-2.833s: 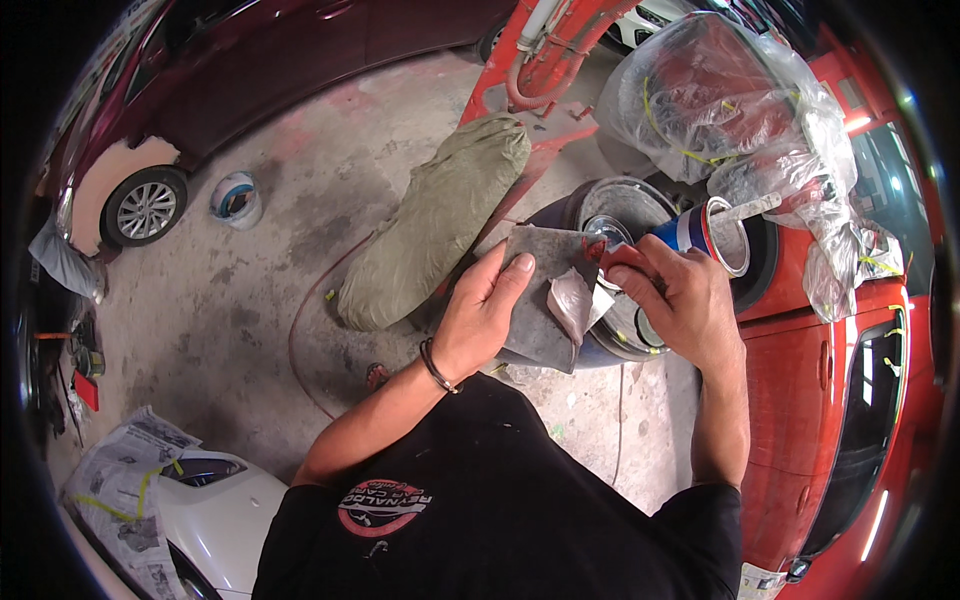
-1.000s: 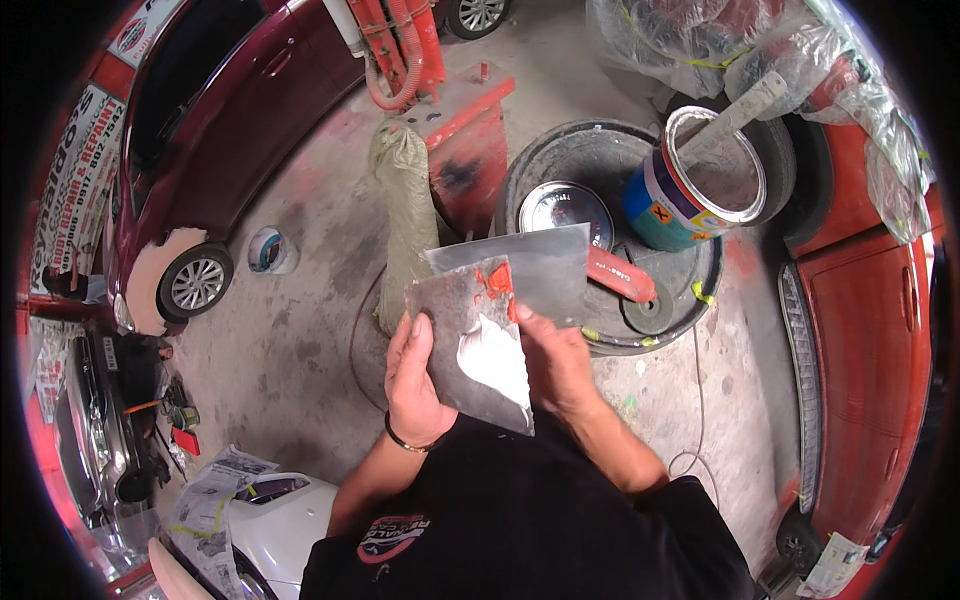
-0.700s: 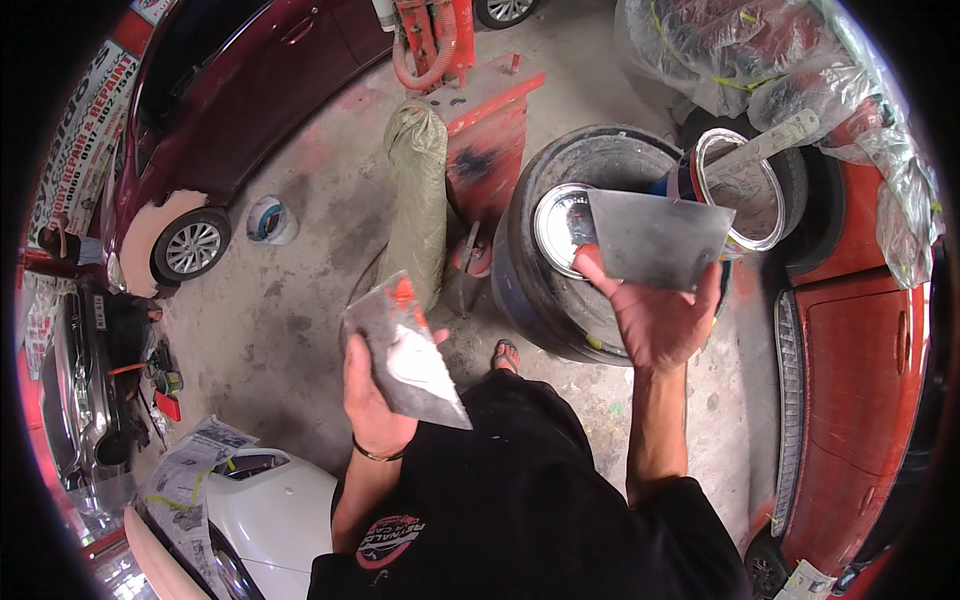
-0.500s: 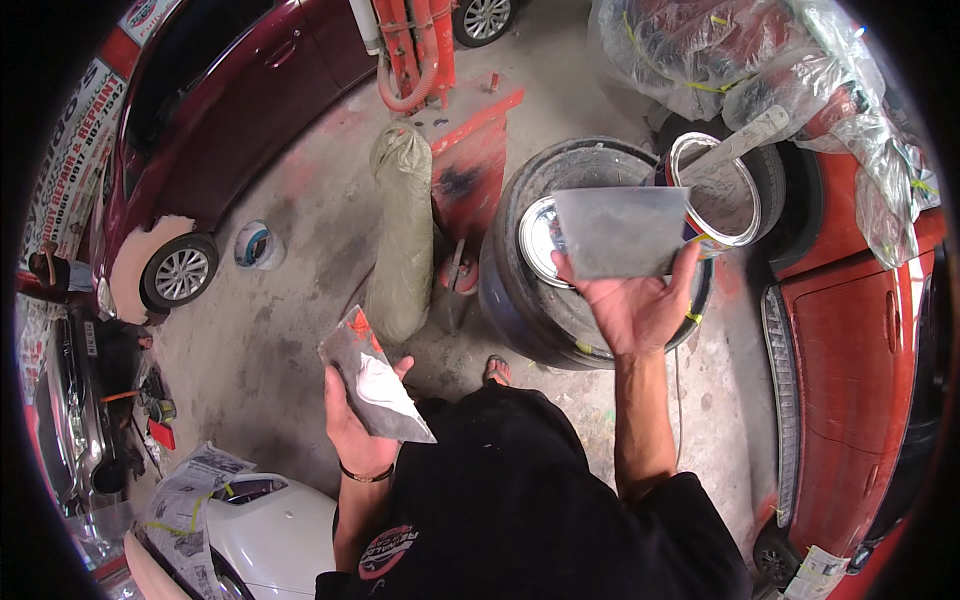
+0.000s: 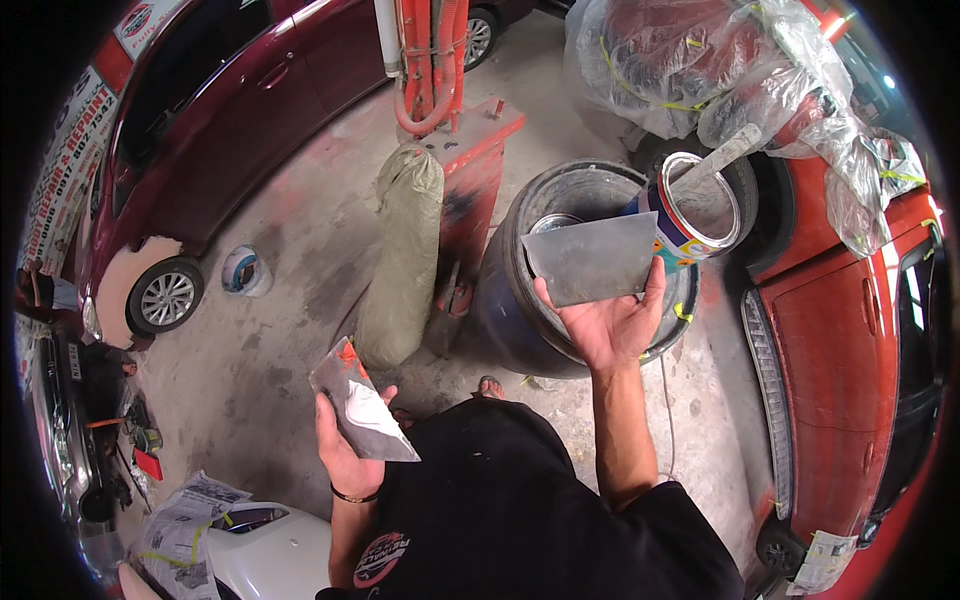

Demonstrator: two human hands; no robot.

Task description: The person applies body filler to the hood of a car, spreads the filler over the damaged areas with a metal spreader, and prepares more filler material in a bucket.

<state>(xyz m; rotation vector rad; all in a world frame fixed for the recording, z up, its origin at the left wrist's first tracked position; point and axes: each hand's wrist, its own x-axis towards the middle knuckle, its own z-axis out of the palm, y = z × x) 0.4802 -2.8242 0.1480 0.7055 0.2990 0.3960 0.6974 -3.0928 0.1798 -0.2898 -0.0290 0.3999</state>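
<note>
My left hand (image 5: 345, 462) grips a flat grey plate (image 5: 334, 376) from below, tilted, with a white mound of paste (image 5: 368, 408) and an orange-red smear on its face. In my right hand (image 5: 614, 335) is a thin grey rectangular spreader (image 5: 592, 260), held between thumb and fingers and raised over a large dark drum (image 5: 500, 300). The fingers behind the spreader are partly hidden. On the drum top stands an open paint can (image 5: 673, 238), with a pale, coated flat stick (image 5: 722, 156) leaning in it. A round metal lid or tin (image 5: 556, 222) lies partly behind the spreader.
An olive wrapped bundle (image 5: 402, 270) stands left of the drum, beside a red post base (image 5: 478, 190). A maroon car (image 5: 230, 110) is at far left and a red vehicle (image 5: 830, 330) at right, partly under plastic sheeting (image 5: 690, 60). A white car part (image 5: 280, 560) sits at lower left.
The whole view has shifted slightly. The right hand and spreader appear a little lower and further left, as do the drum and can. Both hands keep their hold.
</note>
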